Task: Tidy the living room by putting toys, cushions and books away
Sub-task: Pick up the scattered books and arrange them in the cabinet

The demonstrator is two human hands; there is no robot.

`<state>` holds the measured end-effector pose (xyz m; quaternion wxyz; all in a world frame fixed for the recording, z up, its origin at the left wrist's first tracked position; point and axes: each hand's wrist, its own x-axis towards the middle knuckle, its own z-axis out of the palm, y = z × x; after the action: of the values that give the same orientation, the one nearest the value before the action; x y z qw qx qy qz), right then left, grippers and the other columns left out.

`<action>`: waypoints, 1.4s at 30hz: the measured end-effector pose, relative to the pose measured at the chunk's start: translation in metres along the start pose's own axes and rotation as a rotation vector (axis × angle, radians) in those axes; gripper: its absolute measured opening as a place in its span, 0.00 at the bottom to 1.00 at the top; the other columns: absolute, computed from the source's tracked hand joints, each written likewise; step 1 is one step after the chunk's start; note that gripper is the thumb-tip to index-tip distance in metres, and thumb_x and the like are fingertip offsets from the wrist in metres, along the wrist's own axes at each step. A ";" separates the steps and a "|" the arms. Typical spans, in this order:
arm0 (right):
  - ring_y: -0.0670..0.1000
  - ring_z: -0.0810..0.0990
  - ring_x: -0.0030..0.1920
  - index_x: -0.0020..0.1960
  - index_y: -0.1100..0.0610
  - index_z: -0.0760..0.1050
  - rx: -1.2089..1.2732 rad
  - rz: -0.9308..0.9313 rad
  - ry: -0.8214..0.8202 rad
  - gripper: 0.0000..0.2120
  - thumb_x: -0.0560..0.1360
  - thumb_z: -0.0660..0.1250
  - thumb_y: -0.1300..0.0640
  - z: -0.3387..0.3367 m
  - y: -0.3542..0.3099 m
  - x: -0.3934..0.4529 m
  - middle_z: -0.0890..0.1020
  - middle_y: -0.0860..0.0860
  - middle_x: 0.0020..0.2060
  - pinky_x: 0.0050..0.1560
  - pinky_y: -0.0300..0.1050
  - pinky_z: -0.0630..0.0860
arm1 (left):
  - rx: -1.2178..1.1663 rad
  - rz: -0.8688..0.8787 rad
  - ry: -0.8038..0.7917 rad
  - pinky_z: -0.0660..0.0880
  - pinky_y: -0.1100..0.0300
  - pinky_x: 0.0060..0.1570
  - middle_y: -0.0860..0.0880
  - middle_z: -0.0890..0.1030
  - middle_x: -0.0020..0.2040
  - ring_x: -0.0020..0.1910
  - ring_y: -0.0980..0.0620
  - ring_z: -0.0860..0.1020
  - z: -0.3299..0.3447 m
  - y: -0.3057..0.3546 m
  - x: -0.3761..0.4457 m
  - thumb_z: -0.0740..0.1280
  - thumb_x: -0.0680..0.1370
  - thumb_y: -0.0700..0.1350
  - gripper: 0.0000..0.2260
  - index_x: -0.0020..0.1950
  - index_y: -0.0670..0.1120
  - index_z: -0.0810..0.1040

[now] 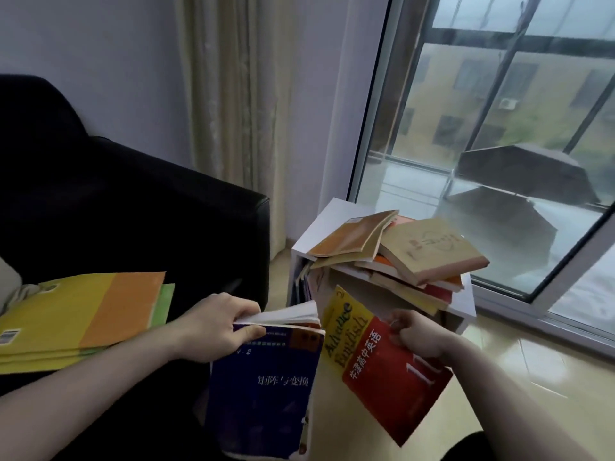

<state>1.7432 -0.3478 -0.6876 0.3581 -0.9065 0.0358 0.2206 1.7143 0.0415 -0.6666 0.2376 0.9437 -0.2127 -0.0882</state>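
Blue is the cover of the nearest book, the blue book point(266, 390), which hangs low in the middle, its long side running from the hand down toward the person. The left hand point(213, 327) grips its upper edge, thumb on the cover and fingers curled over the white pages. Just beside it on the right is the red and yellow book point(376, 364), tilted, its long axis going from upper left to lower right, the yellow end pointing up to the shelf. The right hand point(416, 334) holds it at the upper right edge with fingers closed on the cover. The two books nearly touch at their top corners.

On the left, a stack of yellow and orange books point(83, 314) lies flat on the black sofa point(133, 207), near the left forearm. Behind the hands stands a white shelf unit point(319, 224) on the pale floor, with some books upright inside it. On its top a messy pile of books point(409, 257) leans in several directions and overhangs the front edge. Farther back are a beige curtain point(239, 94) and a large window point(499, 111).
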 end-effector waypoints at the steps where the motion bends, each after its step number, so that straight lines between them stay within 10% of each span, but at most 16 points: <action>1: 0.54 0.87 0.48 0.56 0.54 0.78 0.059 0.013 0.015 0.13 0.75 0.66 0.67 -0.001 0.004 -0.001 0.85 0.54 0.52 0.51 0.55 0.84 | 0.013 -0.003 -0.049 0.77 0.51 0.41 0.56 0.81 0.37 0.36 0.57 0.79 0.003 0.003 0.006 0.67 0.80 0.59 0.10 0.44 0.55 0.78; 6: 0.54 0.87 0.48 0.61 0.55 0.75 0.217 0.032 -0.010 0.12 0.80 0.63 0.67 -0.001 0.011 -0.011 0.85 0.54 0.53 0.49 0.51 0.85 | 0.141 0.052 -0.256 0.74 0.59 0.43 0.59 0.78 0.41 0.40 0.60 0.76 0.015 0.028 0.043 0.67 0.80 0.61 0.09 0.42 0.60 0.75; 10: 0.53 0.87 0.49 0.60 0.54 0.75 0.246 0.006 -0.008 0.10 0.81 0.63 0.65 0.006 0.013 -0.013 0.86 0.53 0.52 0.51 0.51 0.85 | 0.203 0.142 -0.338 0.74 0.53 0.65 0.63 0.59 0.72 0.67 0.57 0.69 0.036 0.041 0.082 0.67 0.79 0.63 0.08 0.53 0.61 0.79; 14: 0.55 0.87 0.51 0.61 0.53 0.75 0.349 -0.024 -0.059 0.11 0.81 0.65 0.63 0.008 0.015 -0.010 0.85 0.55 0.54 0.51 0.50 0.84 | 0.195 0.102 -0.367 0.62 0.47 0.77 0.64 0.43 0.80 0.81 0.50 0.51 0.052 0.038 0.106 0.67 0.79 0.62 0.07 0.56 0.64 0.77; 22: 0.56 0.87 0.52 0.62 0.55 0.74 0.384 0.071 -0.140 0.11 0.81 0.66 0.61 0.005 0.037 0.006 0.86 0.56 0.54 0.52 0.52 0.83 | 0.017 0.043 -0.367 0.76 0.57 0.61 0.62 0.67 0.61 0.60 0.58 0.72 0.062 0.032 0.126 0.69 0.78 0.61 0.17 0.62 0.54 0.81; 29: 0.53 0.78 0.63 0.74 0.54 0.63 -0.271 0.177 0.086 0.29 0.79 0.69 0.48 0.019 0.037 0.018 0.73 0.54 0.68 0.51 0.42 0.76 | -0.159 -0.070 -0.214 0.79 0.61 0.49 0.60 0.70 0.58 0.54 0.56 0.77 0.097 0.045 0.127 0.69 0.77 0.63 0.17 0.55 0.51 0.84; 33: 0.53 0.86 0.50 0.59 0.53 0.76 0.186 0.288 -0.176 0.24 0.80 0.59 0.34 0.028 0.018 0.001 0.84 0.52 0.56 0.53 0.50 0.84 | -0.166 -0.123 -0.168 0.83 0.55 0.50 0.57 0.72 0.56 0.51 0.55 0.79 0.107 0.055 0.127 0.70 0.76 0.63 0.16 0.48 0.51 0.86; 42: 0.63 0.86 0.52 0.71 0.60 0.70 0.731 0.488 -0.302 0.41 0.75 0.59 0.27 0.048 0.020 0.010 0.82 0.62 0.58 0.53 0.58 0.84 | 0.092 0.043 -0.152 0.76 0.55 0.43 0.57 0.66 0.51 0.43 0.53 0.76 0.127 0.097 0.130 0.68 0.78 0.63 0.16 0.45 0.51 0.82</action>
<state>1.7300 -0.3303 -0.7357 0.5930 -0.6436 0.2711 0.4008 1.7622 -0.1454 -0.7383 0.1791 0.9394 -0.2543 -0.1444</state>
